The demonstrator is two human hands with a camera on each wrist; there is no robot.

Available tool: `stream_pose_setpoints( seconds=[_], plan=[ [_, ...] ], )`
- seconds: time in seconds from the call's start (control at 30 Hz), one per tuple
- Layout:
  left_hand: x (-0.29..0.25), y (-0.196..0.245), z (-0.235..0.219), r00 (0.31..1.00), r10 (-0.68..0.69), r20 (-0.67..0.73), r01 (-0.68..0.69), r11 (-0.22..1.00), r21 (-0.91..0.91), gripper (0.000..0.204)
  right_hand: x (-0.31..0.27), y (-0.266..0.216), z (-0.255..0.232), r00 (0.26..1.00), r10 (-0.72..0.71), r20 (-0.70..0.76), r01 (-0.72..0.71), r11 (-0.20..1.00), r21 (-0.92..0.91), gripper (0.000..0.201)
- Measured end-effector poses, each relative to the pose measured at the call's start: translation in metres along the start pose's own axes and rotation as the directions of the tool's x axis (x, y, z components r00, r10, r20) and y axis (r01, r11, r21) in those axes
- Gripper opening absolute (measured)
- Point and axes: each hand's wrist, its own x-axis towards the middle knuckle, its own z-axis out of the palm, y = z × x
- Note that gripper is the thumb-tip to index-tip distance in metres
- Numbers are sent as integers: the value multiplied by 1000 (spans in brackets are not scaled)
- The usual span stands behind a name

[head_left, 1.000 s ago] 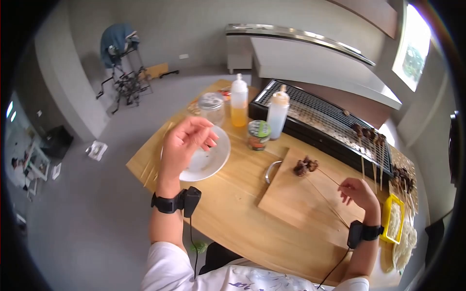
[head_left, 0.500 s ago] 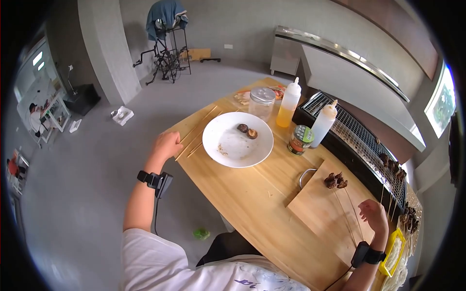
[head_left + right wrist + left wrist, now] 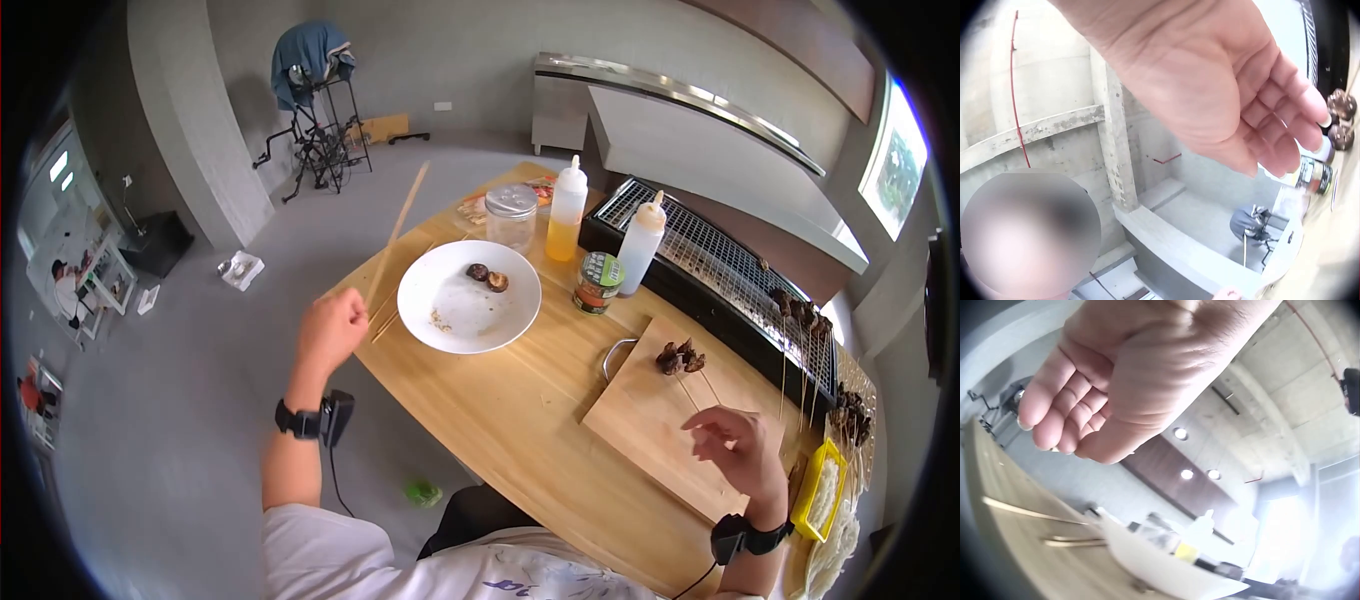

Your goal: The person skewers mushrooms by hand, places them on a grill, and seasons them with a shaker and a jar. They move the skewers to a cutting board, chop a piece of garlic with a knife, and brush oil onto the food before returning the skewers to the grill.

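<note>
My left hand (image 3: 333, 325) pinches a thin bamboo skewer (image 3: 403, 225), which points up and away past the table's left edge. Beside it stands a white plate (image 3: 425, 325) with two mushrooms (image 3: 488, 277) and some crumbs on it. More bamboo skewers (image 3: 1029, 510) lie on the table left of the plate. Over the wooden cutting board (image 3: 625, 410), my right hand (image 3: 738, 448) is raised with loosely bent fingers and holds nothing. Skewered dark mushrooms (image 3: 681, 357) lie on that board, their sticks partly hidden behind the right hand.
A glass jar (image 3: 511, 218), two squeeze bottles (image 3: 567, 210) and a green-labelled can (image 3: 598, 282) stand behind the plate. The black grill (image 3: 700, 270) carries more skewers (image 3: 800, 315) at its right end. A yellow basket (image 3: 820, 490) of white noodle-like food sits at the right.
My left hand went from over the plate to the skewers at the table's left edge and has lifted one. The right hand let go of the skewered mushrooms' stick and moved nearer to me.
</note>
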Motion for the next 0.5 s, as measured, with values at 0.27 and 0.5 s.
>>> stream_pose_setpoints(
  seconds=[0.27, 0.5],
  plan=[
    [-61, 163, 37, 613, 742, 271, -545, 646, -534, 16, 31, -31, 65, 999, -7, -54, 31, 881, 472, 43],
    [-29, 174, 42, 521, 731, 441, -504, 681, -531, 19, 30, -17, 51, 994, -1, -107, 66, 791, 608, 45]
  ],
)
